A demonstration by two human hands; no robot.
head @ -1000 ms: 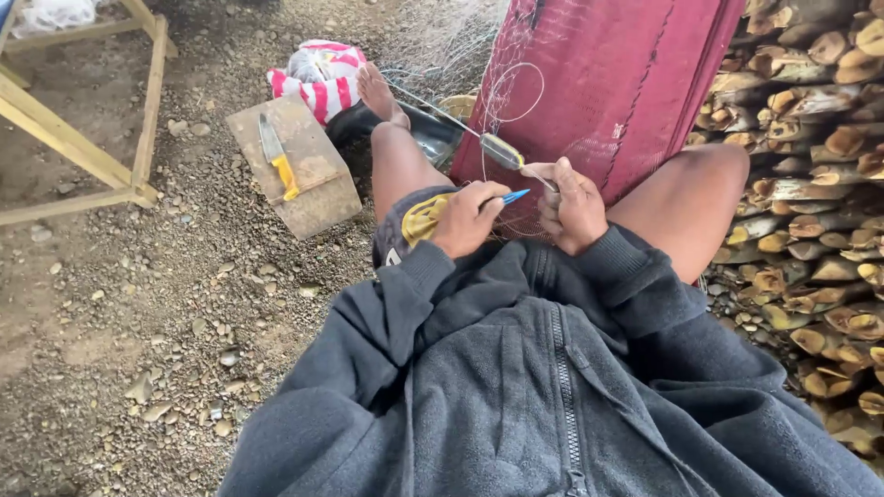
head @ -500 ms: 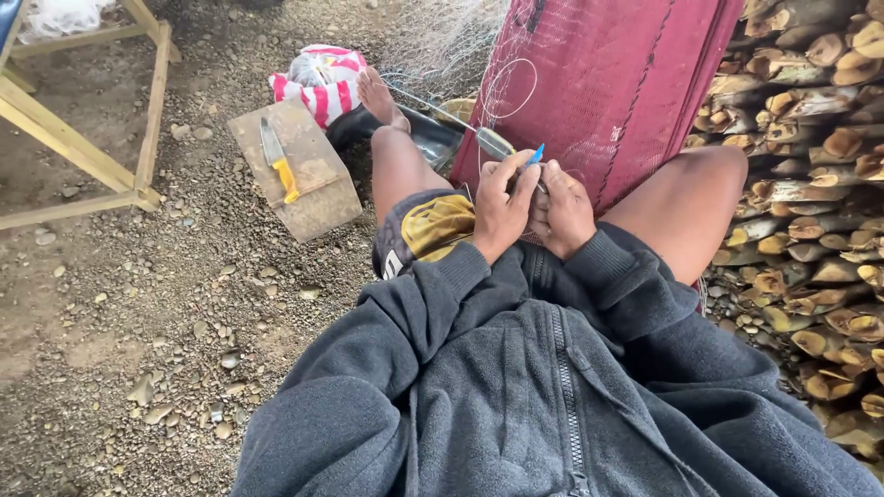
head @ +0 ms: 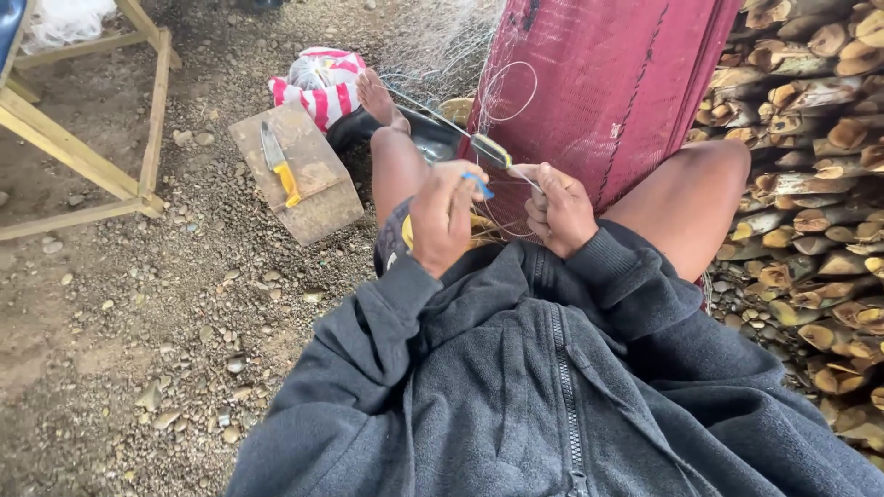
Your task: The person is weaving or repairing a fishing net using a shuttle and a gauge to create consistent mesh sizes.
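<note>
I see my left hand [head: 445, 219] curled closed around a small blue tool [head: 478, 183], which I take to be a netting needle; only its tip shows above my fingers. My right hand [head: 558, 210] is pinched shut on a thin pale line [head: 507, 92] and on the edge of the dark red net [head: 608, 101] that hangs in front of my knees. A short flat gauge with a yellowish end [head: 488, 149] sits just above my right hand, slanting from upper left to lower right; I cannot tell whether my fingers touch it.

The line loops upward in a loose ring against the net, then runs down to my right hand. I judge it light, springy and slippery, likely to slide unless pinched close to the knot. The net looks soft and limp, hanging with its long axis near vertical, so it is best taken at the edge being worked. The blue tool looks stiff and light, and its tip points up and right toward the net.

To my left, on the gravel ground [head: 138, 322], a wooden block [head: 318, 198] carries a knife with a yellow handle [head: 279, 164]. A stack of cut wood [head: 810, 184] stands to my right.
</note>
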